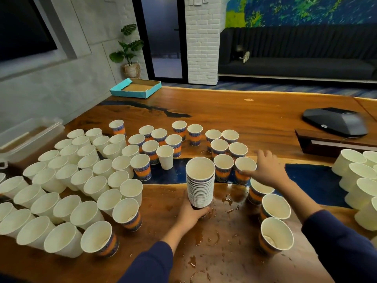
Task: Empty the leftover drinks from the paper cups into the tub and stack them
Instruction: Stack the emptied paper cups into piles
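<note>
Table: long wooden table (234,111) w/ blue resin streaks fills the frame; brown spill puddles (212,240) glisten at lower centre, between the two forearms.
Loose cups: dozens of paper cups (67,172), most plain white, crowd the left half; patterned orange-blue cups (179,129) stand in small groups across the middle.
Right column: three patterned cups (276,207) line up at lower right, just beside the right forearm.
Tub: clear plastic tub (28,137) at left edge, brown liquid inside, behind the white cups.
Side piles: white cup stacks (355,176) lie tilted at the right edge.
Background: teal cardboard tray (135,88) at the table's far end, upper centre; dark device (334,121) upper right; potted plant (128,52) and dark sofa (295,52) beyond.
Stack: tall nested stack (200,181) stands upright at centre, over the wet patch.
Left hand: left hand (193,213) grips the stack's base, fingers curled round it, thumb on the near side.
Right hand: right hand (265,168) reaches to centre-right, fingers spread, thumb and fingertips closing on the rim of a patterned cup (244,170); cup sits on the table.
In the way: neighbouring cups stand tight against that cup on its left and rear.
</note>
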A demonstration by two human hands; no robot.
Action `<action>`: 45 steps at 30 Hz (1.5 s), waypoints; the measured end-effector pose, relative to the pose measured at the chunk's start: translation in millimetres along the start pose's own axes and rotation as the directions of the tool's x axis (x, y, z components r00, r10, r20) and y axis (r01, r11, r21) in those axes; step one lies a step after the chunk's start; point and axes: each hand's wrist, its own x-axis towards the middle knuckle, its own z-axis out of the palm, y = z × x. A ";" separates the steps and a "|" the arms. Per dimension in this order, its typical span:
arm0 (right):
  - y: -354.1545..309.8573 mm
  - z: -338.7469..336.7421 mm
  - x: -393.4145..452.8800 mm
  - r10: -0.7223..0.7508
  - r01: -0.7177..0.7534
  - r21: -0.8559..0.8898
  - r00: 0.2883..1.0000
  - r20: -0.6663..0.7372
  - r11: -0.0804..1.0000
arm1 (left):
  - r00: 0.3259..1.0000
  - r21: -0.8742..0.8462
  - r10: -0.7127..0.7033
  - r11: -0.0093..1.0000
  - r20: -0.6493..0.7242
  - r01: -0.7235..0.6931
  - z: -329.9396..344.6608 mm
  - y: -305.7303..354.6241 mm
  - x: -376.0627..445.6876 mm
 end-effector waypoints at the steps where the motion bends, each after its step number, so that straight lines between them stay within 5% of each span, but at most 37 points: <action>1: 9.5 11.5 1.6 0.062 -0.057 -0.071 0.996 0.071 0.996 | 1.000 0.002 -0.006 1.000 0.000 0.006 0.5 -0.5 0.6; 5: 34.1 46.9 0.5 0.172 -0.154 -0.102 0.965 0.198 0.983 | 1.000 0.020 -0.010 1.000 -0.005 0.010 0.7 0.5 1.6; 11: 30.3 41.8 -5.5 0.085 -0.086 0.000 0.989 0.120 0.996 | 1.000 0.008 0.000 1.000 -0.009 0.000 0.2 3.7 -1.1; 17: -25.5 -35.6 -22.5 -0.196 0.222 0.225 0.971 -0.133 0.949 | 1.000 -0.002 0.004 1.000 -0.013 -0.004 -0.6 5.4 -3.3; 22: -73.2 -78.1 -55.5 -0.372 0.502 0.452 0.860 -0.349 0.737 | 1.000 -0.004 -0.007 1.000 -0.021 0.007 0.4 8.5 -5.8; 28: -92.6 -53.2 -70.0 -0.495 0.485 0.263 0.868 -0.032 0.834 | 0.999 -0.006 -0.021 1.000 -0.032 0.021 1.7 9.8 -8.2; 32: -66.5 -56.3 -62.2 -0.376 0.347 0.236 0.922 0.092 0.908 | 1.000 -0.006 -0.006 1.000 -0.011 0.006 3.5 9.3 -12.5; 39: 18.5 -6.2 -47.5 0.085 -0.028 -0.208 0.959 0.269 0.978 | 1.000 0.013 -0.010 1.000 -0.020 0.011 5.4 12.0 -13.1; 45: 44.8 36.4 -55.1 0.199 -0.170 -0.116 0.923 0.328 0.979 | 1.000 -0.011 -0.004 1.000 -0.015 0.004 5.4 14.1 -15.6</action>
